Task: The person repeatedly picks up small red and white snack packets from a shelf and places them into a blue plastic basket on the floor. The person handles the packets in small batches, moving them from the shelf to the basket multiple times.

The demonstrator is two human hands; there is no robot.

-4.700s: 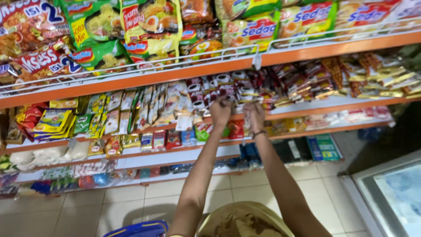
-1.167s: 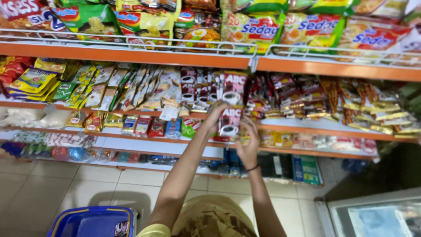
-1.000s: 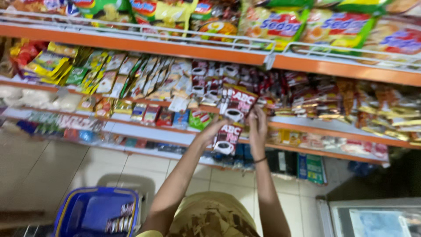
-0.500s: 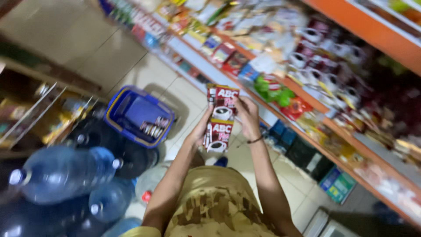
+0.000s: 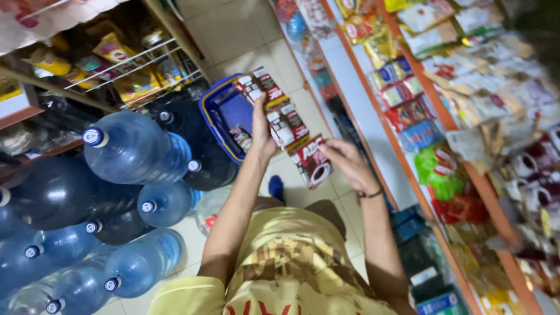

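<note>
Head view. The strip of sachets [image 5: 284,119] is held in the air above the floor, between the water bottles on one side and the shelving on the other. Its long axis runs diagonally in the frame, from the upper end near the basket down to the lower end near the right hand. The strip consists of several joined packets, red, white and dark, each printed with a cup motif; the lowest packet [image 5: 312,162] hangs slightly turned from the rest.

The left hand [image 5: 261,125] is closed around the middle of the strip, fingers wrapped behind it and thumb at the near edge. The right hand [image 5: 349,165] pinches the lowest packet at its edge; a dark band sits on that wrist.

Containers: a blue shopping basket [image 5: 216,119] stands on the tiled floor [image 5: 245,35] directly beyond the strip. It holds at least one small packet [image 5: 240,137]. Large blue water bottles [image 5: 134,149], capped, are stacked on their sides beside the basket. Shelves [image 5: 373,116] with packaged goods run along the other side.
</note>
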